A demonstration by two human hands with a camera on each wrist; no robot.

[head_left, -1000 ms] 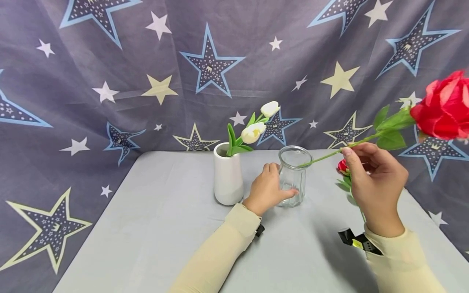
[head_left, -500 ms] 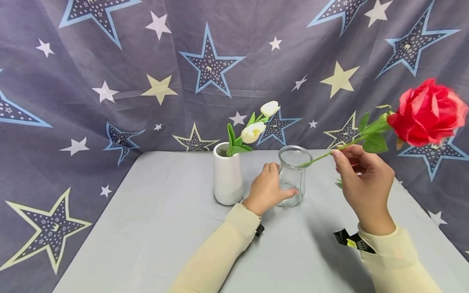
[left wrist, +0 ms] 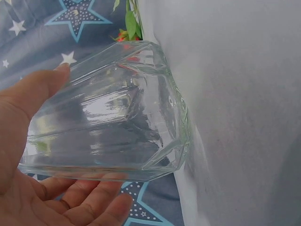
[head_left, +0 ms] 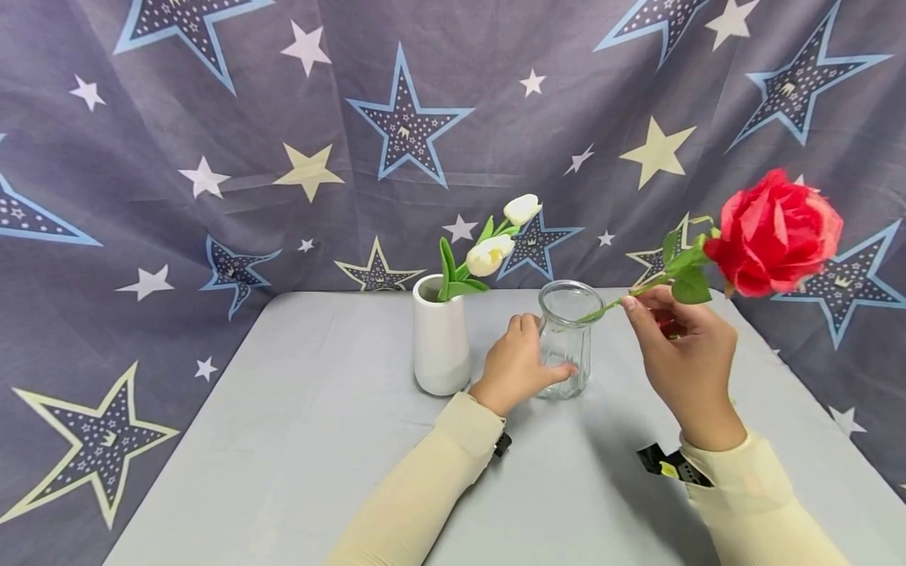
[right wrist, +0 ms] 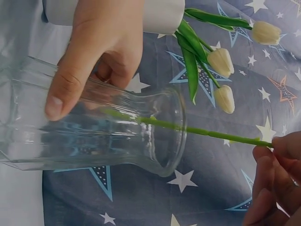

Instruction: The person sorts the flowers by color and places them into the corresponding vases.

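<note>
Left grip (head_left: 517, 366) around jar (head_left: 570, 344), stem (right wrist: 207, 133) partly inside

- Red rose (head_left: 778, 234), green stem (right wrist: 230, 138);
- Clear jar (head_left: 579, 347);
- White vase (head_left: 440, 346), creamy-white tulips (head_left: 490, 255);
- Cream sleeves (head_left: 418, 487);
- Grey table (head_left: 283, 440);
- Purple-grey curtain (head_left: 453, 47) with white, yellow and blue-edged stars (head_left: 656, 153)

The jar (head_left: 569, 344) is glossy, transparent glass. The vase (head_left: 440, 346) appears smooth and matt. The rose petals (head_left: 778, 236) look cloth-like.
</note>
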